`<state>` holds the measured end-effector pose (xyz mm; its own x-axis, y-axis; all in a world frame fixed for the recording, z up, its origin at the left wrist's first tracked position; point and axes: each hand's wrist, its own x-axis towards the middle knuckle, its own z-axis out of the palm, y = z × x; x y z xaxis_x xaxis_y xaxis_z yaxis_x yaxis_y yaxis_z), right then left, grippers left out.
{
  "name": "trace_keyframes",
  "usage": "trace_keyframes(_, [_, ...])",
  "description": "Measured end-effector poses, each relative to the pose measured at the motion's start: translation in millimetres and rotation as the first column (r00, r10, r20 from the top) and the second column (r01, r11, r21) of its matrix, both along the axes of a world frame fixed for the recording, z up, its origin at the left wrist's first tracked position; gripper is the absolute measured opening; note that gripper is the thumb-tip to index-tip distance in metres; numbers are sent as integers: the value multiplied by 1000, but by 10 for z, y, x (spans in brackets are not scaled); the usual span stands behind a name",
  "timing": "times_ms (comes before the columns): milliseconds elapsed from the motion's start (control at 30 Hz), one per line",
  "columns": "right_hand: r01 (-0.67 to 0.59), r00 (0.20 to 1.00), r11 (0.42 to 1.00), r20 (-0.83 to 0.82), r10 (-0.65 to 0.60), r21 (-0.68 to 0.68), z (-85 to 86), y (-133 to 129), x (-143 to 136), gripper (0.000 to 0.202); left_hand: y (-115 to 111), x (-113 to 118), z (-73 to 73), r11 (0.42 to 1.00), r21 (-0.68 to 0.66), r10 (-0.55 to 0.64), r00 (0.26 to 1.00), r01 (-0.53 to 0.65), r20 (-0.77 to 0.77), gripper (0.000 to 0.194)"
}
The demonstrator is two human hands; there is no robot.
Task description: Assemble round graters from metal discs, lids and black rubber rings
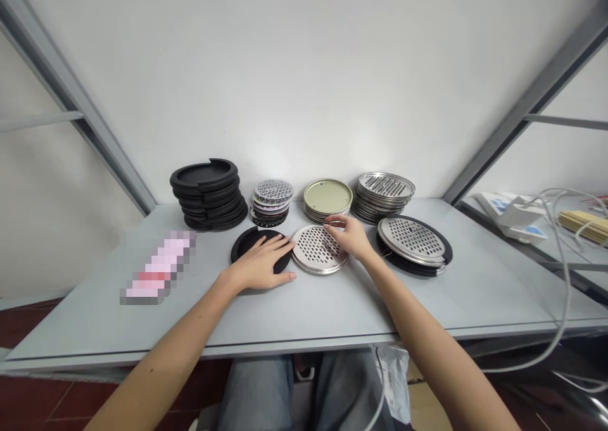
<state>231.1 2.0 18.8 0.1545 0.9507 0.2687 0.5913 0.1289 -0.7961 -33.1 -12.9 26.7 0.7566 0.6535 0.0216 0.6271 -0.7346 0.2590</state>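
Note:
My left hand (pixel 263 261) lies with its fingers spread over a black round tray (pixel 244 241), its fingertips near the left rim of a perforated metal disc (pixel 317 249). On the right side of that disc is my right hand (pixel 349 235), thumb and fingers bent close together; whether something small is between them is too small to tell. Behind the disc stands a stack of round plates with a pale green top (pixel 327 197). To the right, another perforated disc (pixel 412 238) rests on black trays.
At the back stand a stack of black trays (pixel 211 197), a stack of small patterned discs (pixel 273 193) and a stack of metal grates (pixel 386 190). A blurred pink item (pixel 159 269) lies left. White cables (pixel 565 292) hang at the right.

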Motion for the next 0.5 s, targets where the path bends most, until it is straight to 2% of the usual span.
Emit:
trace_keyframes(333, [-36, 970, 997, -243, 19, -63, 4, 1, 24, 26, 48, -88, -13, 998, 2, 66, 997, -66, 36, 69])
trace_keyframes(500, [-132, 938, 984, -335, 87, -116, -23, 16, 19, 26, 73, -144, -2, 991, 45, 121, 992, -122, 30, 80])
